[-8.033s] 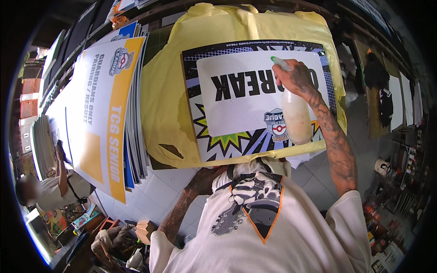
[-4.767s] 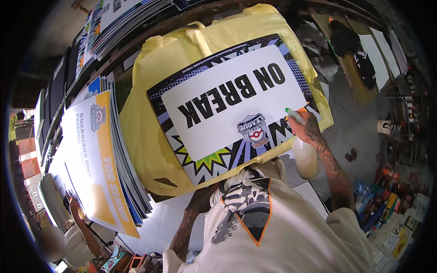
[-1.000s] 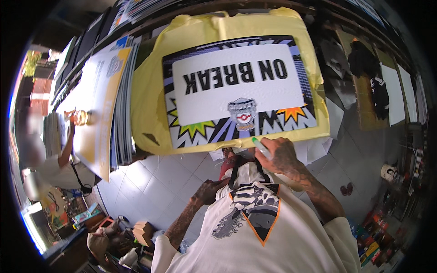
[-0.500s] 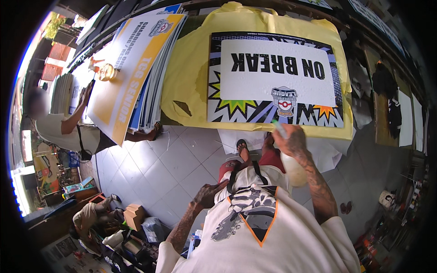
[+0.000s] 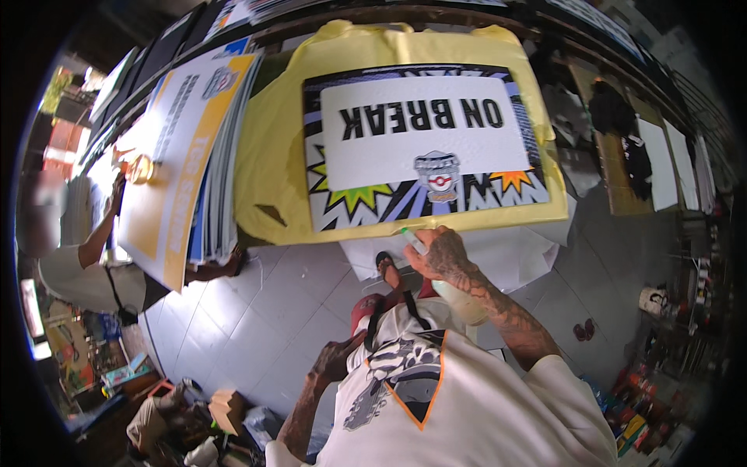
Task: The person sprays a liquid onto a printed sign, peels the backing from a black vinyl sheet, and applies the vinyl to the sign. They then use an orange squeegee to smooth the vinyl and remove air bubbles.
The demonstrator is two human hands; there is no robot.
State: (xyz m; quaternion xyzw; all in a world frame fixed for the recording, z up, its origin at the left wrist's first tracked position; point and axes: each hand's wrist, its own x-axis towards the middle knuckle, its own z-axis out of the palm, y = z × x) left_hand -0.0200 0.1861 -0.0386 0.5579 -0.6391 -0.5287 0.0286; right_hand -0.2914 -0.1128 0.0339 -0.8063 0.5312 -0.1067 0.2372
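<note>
My right hand (image 5: 437,253) is closed round a slim pale tool with a green end (image 5: 414,240), just off the near edge of the table. What kind of tool it is I cannot make out. Beyond it lies a printed sign board (image 5: 424,144), its lettering upside down to me, with a white panel and a comic-burst border; small droplets or bubbles show on the panel. Yellow sheeting (image 5: 272,156) is spread beneath the board. My left hand (image 5: 336,358) rests low against my shirt by a black strap, its fingertips partly hidden.
A stack of printed boards (image 5: 183,171) leans over the table's left side, with an amber roll of tape (image 5: 142,169) on top. Another person (image 5: 89,268) stands at far left. Boxes (image 5: 226,412) and bags crowd the lower left; sandals (image 5: 583,330) lie on the tiled floor.
The view has shifted, so the table and sign sit farther left. My right hand has drawn back from the sign's near edge toward me, still holding the tool. My left hand stays low.
</note>
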